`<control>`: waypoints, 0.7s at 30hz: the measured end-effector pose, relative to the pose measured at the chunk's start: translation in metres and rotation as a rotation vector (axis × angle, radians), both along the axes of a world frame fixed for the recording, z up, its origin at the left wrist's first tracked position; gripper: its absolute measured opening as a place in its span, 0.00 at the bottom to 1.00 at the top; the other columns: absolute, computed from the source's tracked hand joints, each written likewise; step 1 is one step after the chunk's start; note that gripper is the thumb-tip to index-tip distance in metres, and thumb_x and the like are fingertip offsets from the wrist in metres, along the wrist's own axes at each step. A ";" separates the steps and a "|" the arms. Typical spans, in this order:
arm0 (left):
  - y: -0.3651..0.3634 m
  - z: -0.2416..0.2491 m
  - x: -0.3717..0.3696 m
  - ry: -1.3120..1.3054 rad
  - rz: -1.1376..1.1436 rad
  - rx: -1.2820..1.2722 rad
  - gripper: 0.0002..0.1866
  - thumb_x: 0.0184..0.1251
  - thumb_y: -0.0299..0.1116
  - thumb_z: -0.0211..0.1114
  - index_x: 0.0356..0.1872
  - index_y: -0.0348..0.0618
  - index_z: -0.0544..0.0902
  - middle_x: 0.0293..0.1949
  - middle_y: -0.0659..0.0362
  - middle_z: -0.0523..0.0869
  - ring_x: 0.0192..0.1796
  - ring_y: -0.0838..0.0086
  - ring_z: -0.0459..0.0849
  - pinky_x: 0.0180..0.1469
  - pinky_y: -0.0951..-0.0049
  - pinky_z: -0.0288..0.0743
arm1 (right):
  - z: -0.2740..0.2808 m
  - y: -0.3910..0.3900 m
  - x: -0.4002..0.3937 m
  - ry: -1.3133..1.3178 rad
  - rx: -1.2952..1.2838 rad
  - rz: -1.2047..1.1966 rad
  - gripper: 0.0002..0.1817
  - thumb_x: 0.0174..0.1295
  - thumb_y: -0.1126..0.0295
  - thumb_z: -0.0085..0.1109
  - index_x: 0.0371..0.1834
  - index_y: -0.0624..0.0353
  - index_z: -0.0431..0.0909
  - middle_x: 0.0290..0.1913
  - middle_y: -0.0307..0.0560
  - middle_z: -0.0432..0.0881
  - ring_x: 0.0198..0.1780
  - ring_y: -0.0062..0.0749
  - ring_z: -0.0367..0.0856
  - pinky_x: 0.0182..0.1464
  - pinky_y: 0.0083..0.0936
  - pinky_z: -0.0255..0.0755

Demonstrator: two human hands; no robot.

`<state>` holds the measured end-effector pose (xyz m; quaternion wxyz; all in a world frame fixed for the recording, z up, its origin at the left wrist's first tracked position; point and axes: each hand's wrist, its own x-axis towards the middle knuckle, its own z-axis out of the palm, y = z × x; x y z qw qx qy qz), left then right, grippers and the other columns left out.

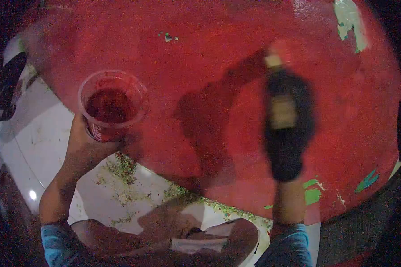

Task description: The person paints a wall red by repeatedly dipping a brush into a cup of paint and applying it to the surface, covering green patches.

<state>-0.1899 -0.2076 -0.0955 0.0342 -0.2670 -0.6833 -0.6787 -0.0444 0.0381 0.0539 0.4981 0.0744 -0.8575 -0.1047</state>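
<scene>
A dark bottle (pixel 286 120) is gripped low down by the right hand (pixel 286 165), upright, long axis vertical, neck pointing away, blurred, over the red surface (pixel 209 66). A clear cup (pixel 112 104) of red liquid is clasped by the left hand (pixel 85 144).

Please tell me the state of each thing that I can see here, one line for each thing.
plastic cup: upright, partly filled with dark red liquid, held by the left hand.
dark bottle: upright, blurred, gripped at its base by the right hand.
red surface: paint chipped in places.
</scene>
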 end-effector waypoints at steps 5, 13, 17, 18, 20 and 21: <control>0.003 0.002 0.007 -0.009 -0.034 0.015 0.43 0.29 0.25 0.77 0.55 0.39 0.64 0.51 0.54 0.74 0.54 0.68 0.74 0.55 0.68 0.70 | -0.023 -0.023 -0.012 -0.242 -0.067 0.221 0.11 0.56 0.80 0.50 0.42 0.59 0.76 0.42 0.47 0.79 0.39 0.36 0.79 0.41 0.28 0.72; 0.006 -0.002 0.006 -0.055 -0.018 -0.010 0.46 0.27 0.27 0.79 0.55 0.38 0.62 0.52 0.53 0.73 0.54 0.67 0.74 0.56 0.68 0.69 | 0.084 0.020 0.012 0.607 0.063 0.133 0.08 0.57 0.79 0.50 0.39 0.63 0.76 0.40 0.44 0.79 0.44 0.31 0.77 0.48 0.23 0.68; 0.008 -0.001 0.004 -0.067 -0.066 -0.071 0.45 0.29 0.26 0.78 0.55 0.38 0.62 0.52 0.53 0.73 0.54 0.67 0.74 0.56 0.68 0.69 | 0.036 0.016 -0.003 0.267 0.161 0.149 0.07 0.56 0.78 0.53 0.37 0.62 0.77 0.38 0.46 0.80 0.40 0.34 0.79 0.45 0.25 0.70; 0.009 0.001 0.004 -0.035 -0.086 -0.069 0.44 0.30 0.25 0.77 0.55 0.39 0.63 0.52 0.53 0.73 0.54 0.67 0.74 0.56 0.68 0.69 | 0.027 0.010 -0.004 0.148 0.223 0.193 0.07 0.55 0.78 0.53 0.37 0.62 0.77 0.38 0.47 0.80 0.39 0.34 0.79 0.45 0.26 0.70; 0.011 0.003 0.006 -0.069 -0.102 -0.039 0.44 0.31 0.26 0.77 0.55 0.39 0.63 0.52 0.53 0.73 0.54 0.67 0.74 0.56 0.68 0.70 | 0.028 0.011 0.000 0.096 0.200 0.274 0.07 0.55 0.78 0.54 0.37 0.62 0.77 0.39 0.47 0.80 0.40 0.34 0.78 0.45 0.25 0.70; 0.012 0.002 0.007 -0.113 -0.116 -0.013 0.43 0.32 0.26 0.77 0.55 0.39 0.63 0.52 0.53 0.73 0.54 0.67 0.74 0.55 0.69 0.70 | 0.029 0.011 0.002 0.034 0.171 0.358 0.08 0.54 0.78 0.55 0.38 0.62 0.77 0.40 0.48 0.80 0.41 0.34 0.78 0.46 0.25 0.70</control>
